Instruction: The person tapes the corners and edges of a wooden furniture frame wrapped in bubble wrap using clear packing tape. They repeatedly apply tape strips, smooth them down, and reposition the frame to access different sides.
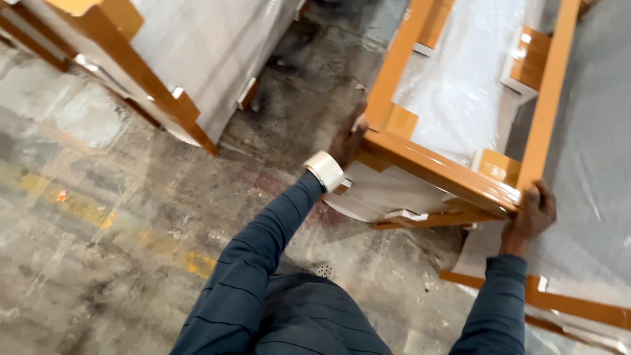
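I see my left hand (346, 141) clasping the near left corner of an orange-lacquered wooden frame (439, 169) wrapped in clear plastic, a roll of tape (325, 170) ringing that wrist. My right hand (531, 217) closes its grip over the near right corner. The frame seems tilted, resting on the stained concrete floor (118, 217).

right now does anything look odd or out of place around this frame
One thing: a roll of tape sits around the left wrist like a bracelet while both hands, left and right, grip the plastic-wrapped orange wooden frame.
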